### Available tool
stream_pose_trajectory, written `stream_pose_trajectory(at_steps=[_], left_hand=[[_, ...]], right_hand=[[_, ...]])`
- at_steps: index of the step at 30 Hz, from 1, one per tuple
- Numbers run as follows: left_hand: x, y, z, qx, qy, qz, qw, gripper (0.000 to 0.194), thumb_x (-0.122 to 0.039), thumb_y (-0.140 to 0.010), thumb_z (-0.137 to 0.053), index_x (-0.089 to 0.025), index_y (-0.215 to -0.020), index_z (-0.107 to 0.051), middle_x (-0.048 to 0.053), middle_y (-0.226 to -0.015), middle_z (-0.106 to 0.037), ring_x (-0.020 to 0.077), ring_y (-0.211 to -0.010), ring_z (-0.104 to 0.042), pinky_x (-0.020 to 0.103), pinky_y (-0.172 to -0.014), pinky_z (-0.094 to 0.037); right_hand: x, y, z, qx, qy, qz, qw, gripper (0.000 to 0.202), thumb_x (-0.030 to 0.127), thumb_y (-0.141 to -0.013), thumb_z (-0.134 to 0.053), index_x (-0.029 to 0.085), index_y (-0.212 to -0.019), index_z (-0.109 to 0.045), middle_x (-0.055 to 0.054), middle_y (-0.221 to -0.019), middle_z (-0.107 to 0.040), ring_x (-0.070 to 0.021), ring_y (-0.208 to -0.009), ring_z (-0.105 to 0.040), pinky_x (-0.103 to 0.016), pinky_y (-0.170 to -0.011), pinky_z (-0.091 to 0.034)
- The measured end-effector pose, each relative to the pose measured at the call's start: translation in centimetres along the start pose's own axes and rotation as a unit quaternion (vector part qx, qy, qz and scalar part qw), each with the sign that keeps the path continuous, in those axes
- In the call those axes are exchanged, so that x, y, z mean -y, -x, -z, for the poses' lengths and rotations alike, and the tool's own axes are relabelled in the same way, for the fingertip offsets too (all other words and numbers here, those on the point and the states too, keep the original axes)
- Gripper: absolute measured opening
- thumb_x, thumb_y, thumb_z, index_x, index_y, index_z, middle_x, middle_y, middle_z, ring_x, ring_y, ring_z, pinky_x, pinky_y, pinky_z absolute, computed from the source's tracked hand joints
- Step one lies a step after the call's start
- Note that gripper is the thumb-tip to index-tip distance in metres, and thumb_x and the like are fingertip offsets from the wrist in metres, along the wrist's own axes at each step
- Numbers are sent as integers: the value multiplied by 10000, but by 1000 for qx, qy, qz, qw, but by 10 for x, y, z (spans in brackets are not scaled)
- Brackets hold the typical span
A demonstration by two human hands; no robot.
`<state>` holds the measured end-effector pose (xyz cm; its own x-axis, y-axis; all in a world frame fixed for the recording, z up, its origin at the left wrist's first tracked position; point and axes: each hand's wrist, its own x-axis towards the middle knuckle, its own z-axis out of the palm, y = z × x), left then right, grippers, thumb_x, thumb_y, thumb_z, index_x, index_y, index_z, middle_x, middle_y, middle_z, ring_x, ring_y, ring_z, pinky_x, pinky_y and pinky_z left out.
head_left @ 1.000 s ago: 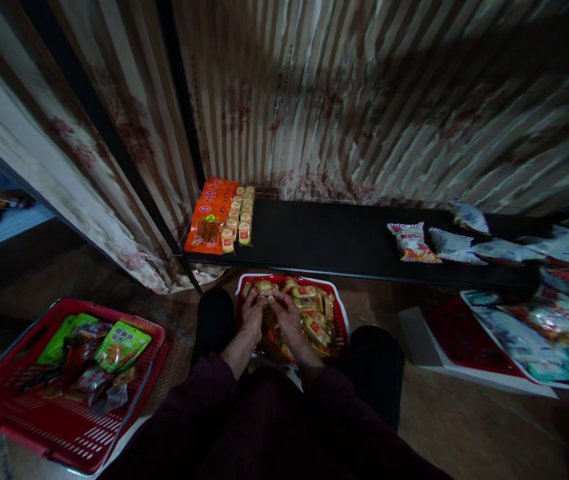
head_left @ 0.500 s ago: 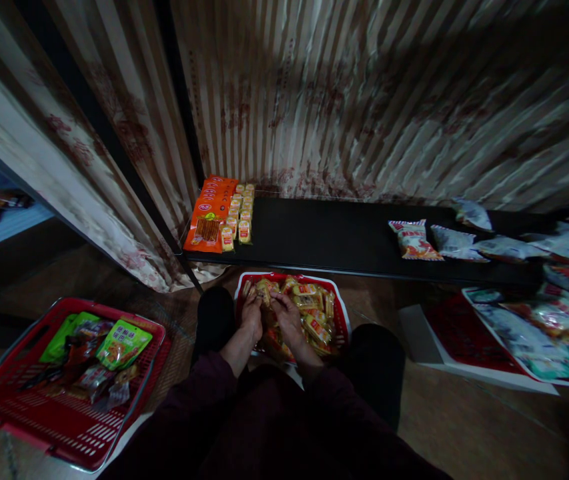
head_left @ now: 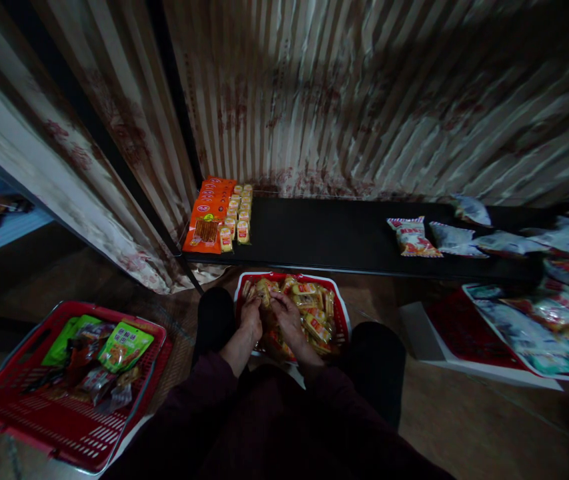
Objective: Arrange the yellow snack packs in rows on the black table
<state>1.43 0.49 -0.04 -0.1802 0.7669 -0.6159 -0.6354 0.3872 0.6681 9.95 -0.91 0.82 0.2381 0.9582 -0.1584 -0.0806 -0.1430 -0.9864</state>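
Note:
Between my knees stands a red basket with a white rim (head_left: 343, 307), filled with small yellow snack packets (head_left: 317, 327) in clear wrappers. My left hand (head_left: 251, 317) and my right hand (head_left: 287, 315) are together over its left half. Their fingers close on a wrapped snack packet (head_left: 265, 288), which both hands hold; the fingertips partly cover it. On the black shelf (head_left: 314, 233) ahead, similar yellow packets (head_left: 243, 232) stand in two rows. They are beside overlapping orange snack bags (head_left: 207, 217) at the shelf's left end.
A red basket (head_left: 19, 420) with green pouches and small packets sits on the floor at left. White and red snack bags (head_left: 413, 237) lie along the shelf's right side. Another basket of bags (head_left: 539, 333) stands at right. A dark post (head_left: 177, 87) and curtain (head_left: 324, 100) border the shelf.
The view has shifted very slightly. Both hands stay over the basket on the packet, with almost no visible movement.

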Motion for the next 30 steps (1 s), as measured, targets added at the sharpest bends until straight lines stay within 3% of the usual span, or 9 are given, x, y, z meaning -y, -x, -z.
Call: stream_pose_trajectory(at_steps=[13, 18, 24, 30], left_hand=[[-10, 6, 1, -17, -40, 37, 998, 216, -200, -651, -664, -186, -865, -652, 28, -867, -687, 106, -729, -622, 232, -668, -452], [-16, 12, -1, -20, -24, 24, 999, 238, -201, -562, -713, -164, -778, -621, 33, -801, -673, 127, -706, -616, 253, -668, -458], [-18, 18, -2, -8, -66, 11, 998, 257, -204, -567, -679, -176, -820, -639, 30, -815, -668, 131, -740, -606, 267, -696, -436], [-15, 16, -1, 14, -29, 9, 999, 235, -208, -570, -667, -166, -801, -644, 25, -798, -661, 123, -722, -600, 230, -634, -427]], right_hand=[[-8, -2, 7, -22, 6, 10, 1000, 281, 418, -673, -640, 218, -864, -690, -39, -924, -698, -214, -902, -615, -386, -891, -445], [-11, -3, 6, -19, 7, 13, 1000, 291, 399, -682, -637, 221, -909, -674, -43, -952, -689, -214, -920, -612, -390, -893, -448], [-15, -4, 7, -17, 38, 42, 998, 266, 383, -700, -616, 213, -901, -663, -46, -951, -680, -204, -898, -610, -383, -898, -442], [-21, -6, 11, -32, 95, 60, 993, 250, 358, -721, -554, 214, -885, -676, -46, -938, -685, -212, -915, -603, -394, -895, -440]])
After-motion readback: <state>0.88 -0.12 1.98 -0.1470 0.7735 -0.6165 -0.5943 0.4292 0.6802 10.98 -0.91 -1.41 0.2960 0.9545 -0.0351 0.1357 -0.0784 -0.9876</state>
